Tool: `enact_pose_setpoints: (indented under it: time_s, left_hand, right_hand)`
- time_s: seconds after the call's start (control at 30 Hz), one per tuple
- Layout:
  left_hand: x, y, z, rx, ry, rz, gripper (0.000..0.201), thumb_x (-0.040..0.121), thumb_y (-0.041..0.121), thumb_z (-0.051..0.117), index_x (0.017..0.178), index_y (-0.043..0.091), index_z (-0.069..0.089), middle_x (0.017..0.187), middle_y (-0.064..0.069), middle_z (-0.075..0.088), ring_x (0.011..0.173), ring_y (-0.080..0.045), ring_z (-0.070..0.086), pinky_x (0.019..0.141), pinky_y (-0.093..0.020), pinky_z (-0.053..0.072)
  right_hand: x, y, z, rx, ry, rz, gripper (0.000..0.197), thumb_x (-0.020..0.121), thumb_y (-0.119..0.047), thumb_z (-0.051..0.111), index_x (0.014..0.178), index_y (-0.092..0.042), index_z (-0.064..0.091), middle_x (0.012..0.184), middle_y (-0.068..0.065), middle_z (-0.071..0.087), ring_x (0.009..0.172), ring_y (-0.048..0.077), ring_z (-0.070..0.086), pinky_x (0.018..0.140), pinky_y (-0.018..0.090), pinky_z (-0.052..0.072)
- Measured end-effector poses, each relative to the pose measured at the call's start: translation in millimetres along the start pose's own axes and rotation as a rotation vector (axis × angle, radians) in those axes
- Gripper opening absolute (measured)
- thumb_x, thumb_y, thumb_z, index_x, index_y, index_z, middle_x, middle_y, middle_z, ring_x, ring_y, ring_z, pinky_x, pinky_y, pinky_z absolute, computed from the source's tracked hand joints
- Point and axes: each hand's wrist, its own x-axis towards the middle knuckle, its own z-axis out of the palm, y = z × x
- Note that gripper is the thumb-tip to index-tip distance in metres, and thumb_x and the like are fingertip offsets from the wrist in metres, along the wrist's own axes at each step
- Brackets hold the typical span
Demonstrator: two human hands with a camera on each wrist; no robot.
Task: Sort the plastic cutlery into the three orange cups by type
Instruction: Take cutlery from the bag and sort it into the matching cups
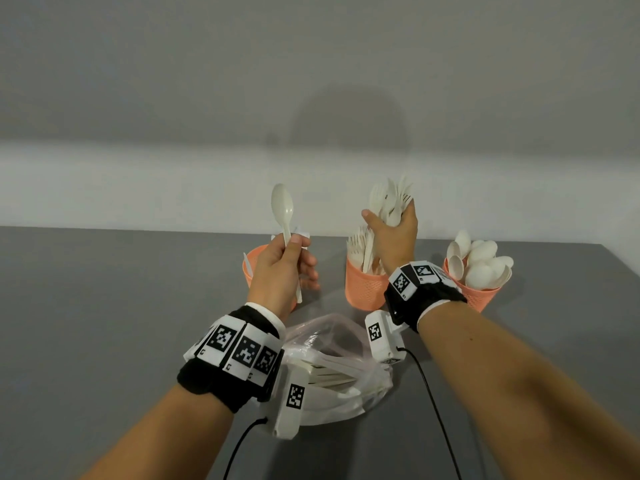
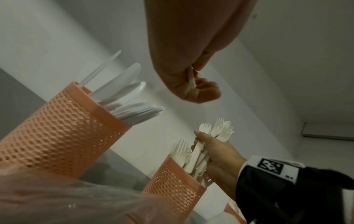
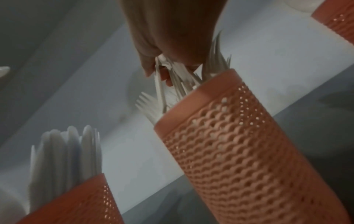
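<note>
My left hand [image 1: 284, 268] pinches a white plastic spoon [image 1: 283, 209] by its handle, bowl up, in front of the left orange cup [image 1: 250, 268], which holds knives [image 2: 122, 91]. My right hand [image 1: 394, 233] grips a bundle of white forks [image 1: 389, 199] above the middle orange cup [image 1: 363, 289], whose other forks [image 1: 360, 247] stand upright; the bundle's handles reach down into that cup [image 3: 249, 151]. The right orange cup [image 1: 481, 296] is full of spoons [image 1: 481, 261].
A clear plastic bag [image 1: 332, 368] with more white cutlery inside lies on the grey table [image 1: 104, 306] between my wrists. Black cables run from both wrist cameras toward me. A pale wall stands just behind the cups.
</note>
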Motion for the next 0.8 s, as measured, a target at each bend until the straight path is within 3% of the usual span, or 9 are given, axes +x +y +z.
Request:
enact_pose_setpoints:
  time_s: [0.13,0.27,0.37,0.47,0.53,0.6,0.63,0.7,0.8]
  left_hand:
    - [4,-4,2,0.024,0.015,-0.004,0.024,0.099,0.020,0.039,0.082,0.013,0.054,0.060,-0.002,0.051,0.043,-0.011,0.048,0.046,-0.026,0.044]
    - [6,-5,2,0.022,0.015,-0.015,0.024,0.099,0.020,0.039,0.081,0.014,0.054,0.054,0.002,0.052,0.042,-0.011,0.048,0.046,-0.025,0.044]
    - [6,-5,2,0.016,0.010,-0.026,0.023,0.099,0.020,0.040,0.082,0.013,0.053,0.056,0.000,0.050,0.042,-0.012,0.047,0.048,-0.025,0.043]
    - [8,-6,0,0.021,0.011,-0.030,0.022,0.099,0.020,0.040,0.082,0.014,0.054,0.056,0.000,0.051,0.044,-0.013,0.047,0.050,-0.026,0.044]
    - [9,-7,1,0.022,0.012,-0.034,0.022,0.098,0.020,0.041,0.081,0.015,0.054,0.053,0.003,0.052,0.045,-0.013,0.048,0.049,-0.025,0.044]
    - [9,-8,3,0.025,0.008,-0.043,0.022,0.098,0.021,0.042,0.081,0.014,0.055,0.051,0.004,0.052,0.043,-0.011,0.048,0.046,-0.023,0.045]
    - [9,-8,4,0.024,0.002,-0.049,0.022,0.098,0.021,0.042,0.082,0.014,0.055,0.051,0.004,0.052,0.042,-0.010,0.048,0.045,-0.021,0.045]
    - [7,-7,6,0.010,-0.010,-0.058,0.022,0.099,0.021,0.041,0.082,0.014,0.054,0.051,0.004,0.051,0.040,-0.008,0.048,0.044,-0.019,0.045]
    - [6,-7,6,-0.007,-0.010,-0.063,0.023,0.099,0.021,0.041,0.082,0.014,0.054,0.050,0.004,0.051,0.039,-0.008,0.048,0.044,-0.019,0.044]
  right_hand:
    - [8,-1,-4,-0.018,-0.015,-0.020,0.058,0.074,-0.011,0.073,0.125,-0.015,0.047,0.120,0.003,0.062,0.108,0.024,0.062,0.097,0.043,0.050]
    - [6,4,-6,-0.080,-0.071,-0.074,0.052,0.079,-0.004,0.068,0.125,-0.009,0.045,0.114,0.001,0.061,0.100,0.015,0.060,0.086,0.018,0.052]
    - [2,11,-7,-0.115,-0.107,-0.104,0.055,0.077,-0.003,0.071,0.124,-0.006,0.042,0.110,-0.003,0.057,0.098,0.007,0.056,0.090,0.022,0.049]
    - [5,5,-9,-0.016,-0.107,-0.100,0.058,0.074,0.000,0.073,0.118,-0.021,0.042,0.093,-0.006,0.054,0.081,-0.003,0.058,0.078,0.014,0.052]
    - [9,0,-10,-0.012,-0.108,-0.115,0.047,0.077,-0.005,0.071,0.111,-0.024,0.046,0.092,-0.002,0.058,0.083,0.009,0.061,0.077,0.022,0.054]
    - [11,2,-10,-0.130,-0.089,-0.120,0.017,0.086,-0.014,0.063,0.099,-0.014,0.052,0.085,0.000,0.060,0.080,0.016,0.059,0.076,0.030,0.051]
    - [11,5,-12,-0.199,-0.081,-0.107,0.013,0.090,-0.021,0.058,0.094,-0.009,0.053,0.084,0.004,0.061,0.081,0.018,0.059,0.077,0.034,0.050]
    - [9,10,-16,-0.396,-0.104,-0.064,0.029,0.095,-0.033,0.047,0.094,-0.004,0.054,0.097,0.013,0.061,0.097,0.027,0.058,0.088,0.040,0.046]
    - [2,4,-24,-0.692,-0.178,-0.097,0.034,0.098,-0.031,0.041,0.107,-0.001,0.054,0.120,0.016,0.050,0.119,0.032,0.043,0.104,0.045,0.033]
